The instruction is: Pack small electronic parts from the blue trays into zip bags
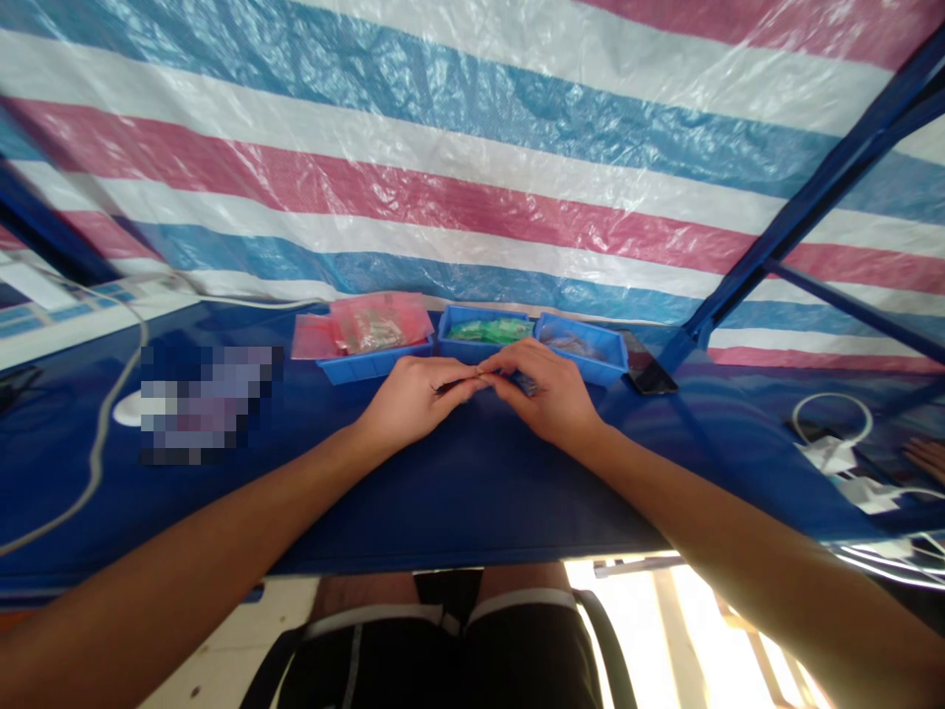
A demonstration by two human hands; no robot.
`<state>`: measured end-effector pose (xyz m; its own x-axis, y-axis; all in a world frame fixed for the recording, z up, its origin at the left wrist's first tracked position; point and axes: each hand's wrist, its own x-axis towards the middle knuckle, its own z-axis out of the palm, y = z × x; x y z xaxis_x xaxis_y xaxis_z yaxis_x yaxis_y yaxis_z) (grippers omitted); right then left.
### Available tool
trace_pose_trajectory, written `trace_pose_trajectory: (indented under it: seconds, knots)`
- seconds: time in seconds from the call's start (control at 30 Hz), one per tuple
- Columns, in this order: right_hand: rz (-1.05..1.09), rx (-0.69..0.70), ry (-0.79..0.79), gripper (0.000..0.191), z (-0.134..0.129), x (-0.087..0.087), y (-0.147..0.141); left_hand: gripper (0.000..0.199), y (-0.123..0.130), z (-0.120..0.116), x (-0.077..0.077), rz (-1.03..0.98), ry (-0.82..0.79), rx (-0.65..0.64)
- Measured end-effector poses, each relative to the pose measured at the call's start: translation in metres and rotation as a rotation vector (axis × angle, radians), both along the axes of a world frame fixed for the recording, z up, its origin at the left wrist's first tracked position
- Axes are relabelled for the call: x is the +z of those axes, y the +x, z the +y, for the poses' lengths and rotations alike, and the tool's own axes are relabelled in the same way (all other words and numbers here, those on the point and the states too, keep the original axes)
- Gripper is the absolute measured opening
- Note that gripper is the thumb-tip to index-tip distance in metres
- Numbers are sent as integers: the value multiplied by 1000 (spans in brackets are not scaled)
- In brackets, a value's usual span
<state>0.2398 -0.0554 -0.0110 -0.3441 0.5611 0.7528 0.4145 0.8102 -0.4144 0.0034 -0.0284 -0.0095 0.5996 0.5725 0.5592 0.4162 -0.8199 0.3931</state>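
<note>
My left hand (pixel 413 399) and my right hand (pixel 542 389) meet fingertip to fingertip above the blue table (pixel 472 502). Both are pinched round something tiny that I cannot make out. Just behind them stand three blue bins: the left bin (pixel 358 368) has pink plastic bags (pixel 380 325) lying over it, the middle bin (pixel 462 348) holds green packets (pixel 491 329), and the right bin (pixel 601 371) contains clear bags (pixel 568 342). My right hand partly covers the front of the middle and right bins.
A dark phone (pixel 650 364) lies right of the bins. Pixelated items sit at the left beside a white cable (pixel 99 443). White chargers (pixel 831 453) are at the right, near another person's hand (pixel 926 458). Striped sheeting (pixel 458 197) hangs behind.
</note>
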Motion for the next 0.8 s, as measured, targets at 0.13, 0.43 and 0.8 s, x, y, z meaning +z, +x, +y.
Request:
trace_pose_trajectory:
  seconds: [0.13,0.43,0.8]
  knots:
    - [132,24,-209,18,3,-4,-2,31,0,2,-2,23,-32,-33]
    - [232,79,-295,21,7,-2,1,39,2,1,0,-181,-307,-5]
    - [343,-23,-406,22,5,1,-1,41,-2,5,1,-146,-264,39]
